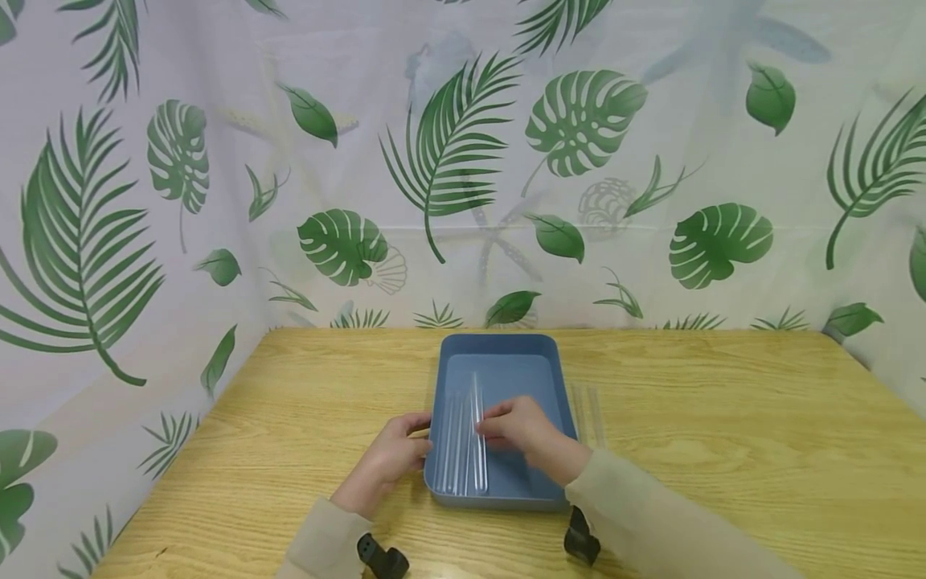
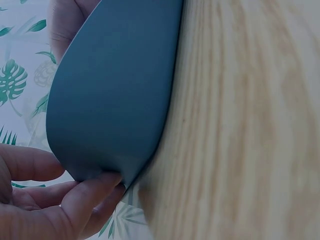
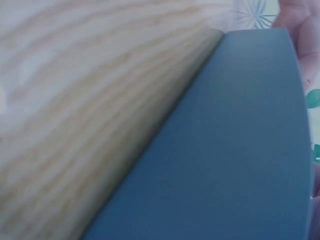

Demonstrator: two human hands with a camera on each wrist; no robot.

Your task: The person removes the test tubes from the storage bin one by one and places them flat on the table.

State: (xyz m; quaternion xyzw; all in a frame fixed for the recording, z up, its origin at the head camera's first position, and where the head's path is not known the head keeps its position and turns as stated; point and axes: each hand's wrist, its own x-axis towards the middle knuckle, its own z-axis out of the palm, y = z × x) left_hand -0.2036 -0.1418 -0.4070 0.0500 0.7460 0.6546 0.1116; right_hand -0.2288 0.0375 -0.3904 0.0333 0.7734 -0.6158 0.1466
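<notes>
A blue rectangular tray stands on the table. Several slim clear tubes lie side by side along its left part, lengthwise. Over the tray, my right hand pinches one clear tube between thumb and fingers, beside the others. My left hand is at the tray's left side. In the left wrist view its fingers touch the outer wall near a corner, fairly straight. The right wrist view is filled mostly by the tray's outside wall; the pinch itself is hidden there.
More clear tubes lie on the wooden table just right of the tray, partly behind my right forearm. A leaf-patterned cloth hangs at the table's back and along the left side. Black wrist devices sit under both sleeves.
</notes>
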